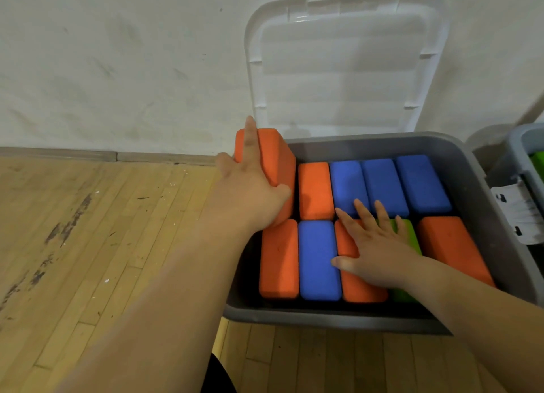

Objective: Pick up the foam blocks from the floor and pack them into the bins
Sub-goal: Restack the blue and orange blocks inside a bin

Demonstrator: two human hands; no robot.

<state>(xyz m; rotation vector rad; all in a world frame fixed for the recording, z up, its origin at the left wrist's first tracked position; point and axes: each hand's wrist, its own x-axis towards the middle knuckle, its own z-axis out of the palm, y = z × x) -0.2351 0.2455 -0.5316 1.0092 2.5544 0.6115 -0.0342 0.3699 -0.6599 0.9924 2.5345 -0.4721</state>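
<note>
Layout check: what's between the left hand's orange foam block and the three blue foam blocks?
A single orange foam block, packed in the grey plastic bin; head view.

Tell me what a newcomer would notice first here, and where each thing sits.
The bright orange, blue and green foam blocks packed in rows in the grey bin stand out first. At the bin's far left corner, the left hand holds an orange block tilted, while the right hand lies flat on the near blocks. A clear lid stands against the wall behind.
</note>
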